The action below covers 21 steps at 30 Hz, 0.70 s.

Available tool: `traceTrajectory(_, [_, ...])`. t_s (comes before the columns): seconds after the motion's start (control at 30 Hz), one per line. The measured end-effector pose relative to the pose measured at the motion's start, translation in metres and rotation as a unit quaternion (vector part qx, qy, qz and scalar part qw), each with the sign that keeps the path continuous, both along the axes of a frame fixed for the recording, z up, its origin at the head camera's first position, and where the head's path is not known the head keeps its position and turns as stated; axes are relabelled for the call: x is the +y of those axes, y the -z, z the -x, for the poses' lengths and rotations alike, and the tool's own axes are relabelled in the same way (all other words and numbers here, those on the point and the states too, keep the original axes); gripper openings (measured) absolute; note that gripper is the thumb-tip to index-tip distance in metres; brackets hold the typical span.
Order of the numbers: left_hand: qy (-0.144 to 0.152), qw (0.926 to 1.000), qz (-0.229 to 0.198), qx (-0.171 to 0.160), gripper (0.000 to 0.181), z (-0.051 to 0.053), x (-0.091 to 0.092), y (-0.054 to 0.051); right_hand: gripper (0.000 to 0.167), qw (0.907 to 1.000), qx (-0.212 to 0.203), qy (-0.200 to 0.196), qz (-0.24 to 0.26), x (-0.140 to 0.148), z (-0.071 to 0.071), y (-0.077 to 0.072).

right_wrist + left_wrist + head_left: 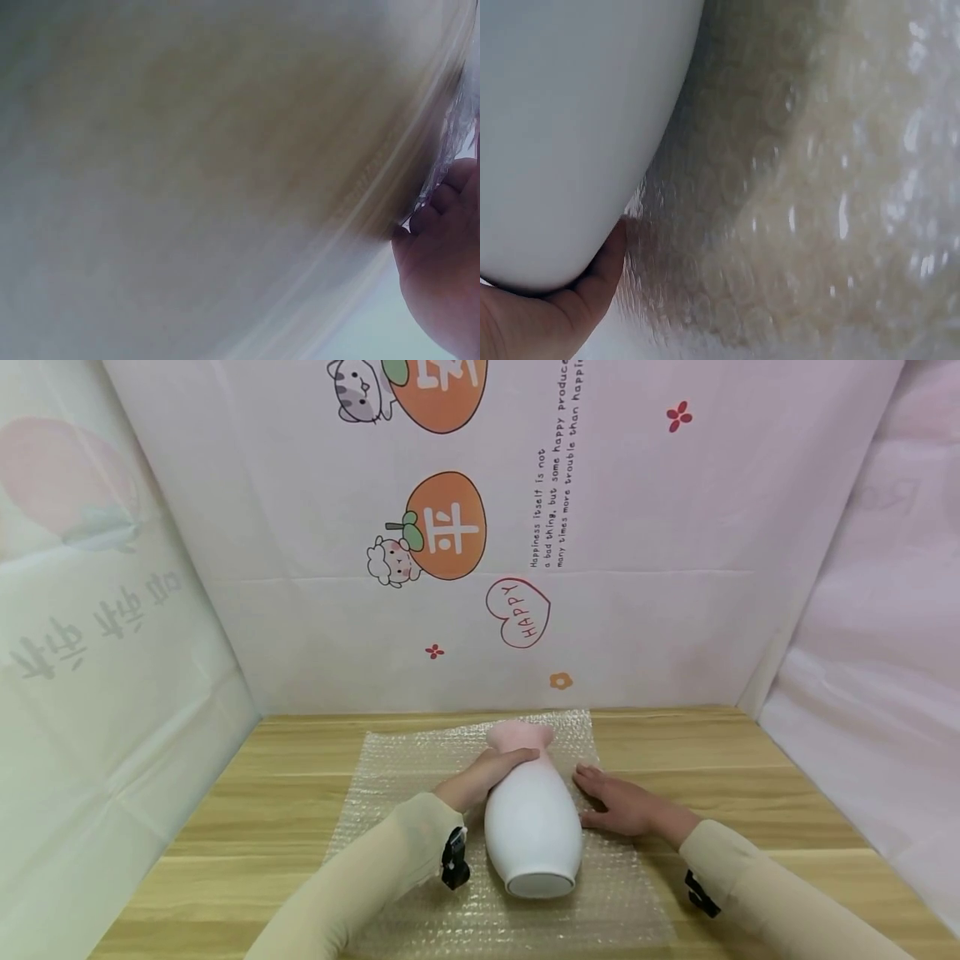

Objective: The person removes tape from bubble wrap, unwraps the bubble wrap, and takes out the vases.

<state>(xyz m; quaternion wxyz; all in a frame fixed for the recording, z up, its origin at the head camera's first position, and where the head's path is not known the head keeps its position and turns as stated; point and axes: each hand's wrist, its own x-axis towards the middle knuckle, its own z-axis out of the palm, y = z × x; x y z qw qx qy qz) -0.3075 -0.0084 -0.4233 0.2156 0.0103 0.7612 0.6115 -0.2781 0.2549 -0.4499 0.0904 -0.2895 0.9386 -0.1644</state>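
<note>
A white vase (532,822) with a pink neck lies on its side on a sheet of clear bubble wrap (405,777). Its base faces me and its flared mouth points to the back wall. My left hand (487,774) grips the vase near the neck from the left, the thumb side lying over the top; in the left wrist view, that hand (562,315) curves round the white body. To the right of the vase, my right hand (618,802) rests at the bubble wrap's right edge, fingers extended. The right wrist view shows this hand's (442,255) fingertips by the crinkled plastic.
The wrap lies on a wood-grain table (712,760). A white printed cloth (637,635) hangs behind it, with further white sheets at the left (112,693) and right (877,693). Black wrist cameras (455,860) sit on both sleeves.
</note>
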Motion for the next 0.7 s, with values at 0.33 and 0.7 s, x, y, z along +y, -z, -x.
traceTrajectory(0.33, [-0.018,0.9997,-0.018,0.004,0.075,-0.0015,0.0046,0.0006,0.079,0.9996,0.011,-0.022,-0.015,-0.0001,-0.0031,0.0019])
traceTrajectory(0.7, [-0.035,0.9989,-0.008,0.029,0.075,-0.0028,0.0086,-0.002,0.079,0.9995,0.01,-0.029,-0.007,-0.001,-0.0069,-0.0051])
